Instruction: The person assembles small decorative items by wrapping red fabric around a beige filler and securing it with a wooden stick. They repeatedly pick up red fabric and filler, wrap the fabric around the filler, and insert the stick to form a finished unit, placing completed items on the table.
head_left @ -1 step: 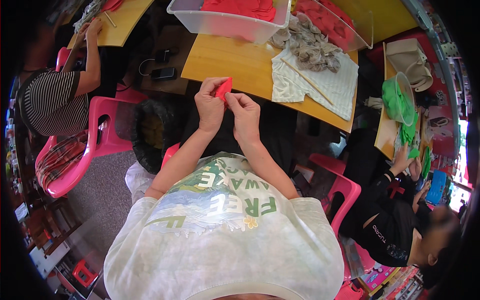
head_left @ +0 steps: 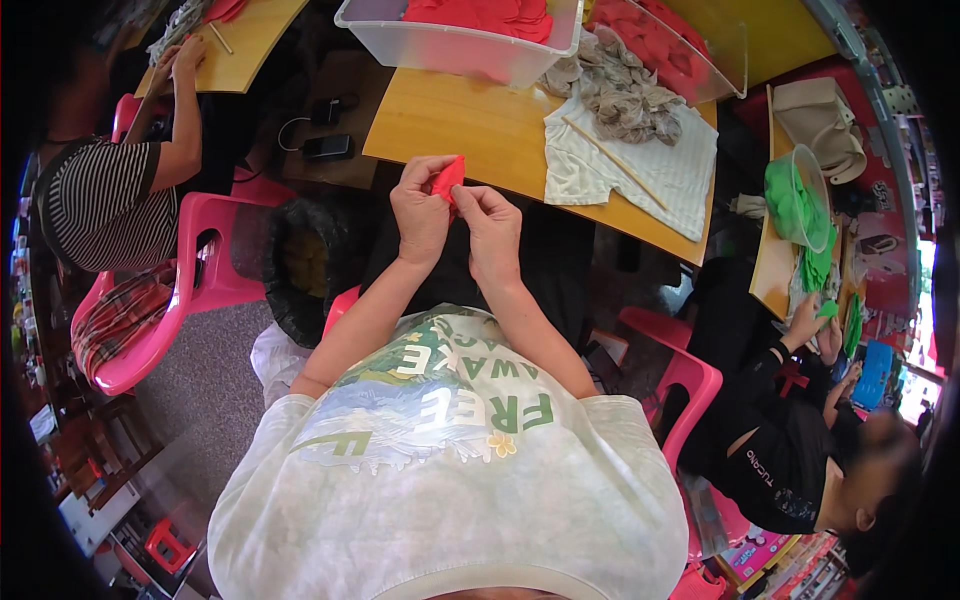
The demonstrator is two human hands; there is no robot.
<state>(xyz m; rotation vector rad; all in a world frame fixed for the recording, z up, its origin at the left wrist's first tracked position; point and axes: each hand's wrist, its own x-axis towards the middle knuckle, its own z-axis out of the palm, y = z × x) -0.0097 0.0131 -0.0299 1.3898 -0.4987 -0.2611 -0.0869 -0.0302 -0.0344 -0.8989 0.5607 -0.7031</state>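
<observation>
Just in front of the table's near edge, both my hands are raised together around a small red petal-shaped piece (head_left: 449, 179). It looks like thin, soft sheet material, folded or curled to a point at the top. My left hand (head_left: 420, 208) pinches it from the left side, fingers curled behind it. From the right, my right hand (head_left: 491, 230) has its thumb and forefinger closed on the lower edge of the same piece. The fingers cover part of it, so its full outline is hidden.
On the yellow table (head_left: 440, 115) stand a clear bin (head_left: 460, 55) of red pieces, another behind crumpled greyish fabric (head_left: 630, 95), and a white cloth (head_left: 580, 165) under a thin stick (head_left: 615, 163). A black-lined bin (head_left: 300, 320) is left of my legs. Co-workers sit on both sides.
</observation>
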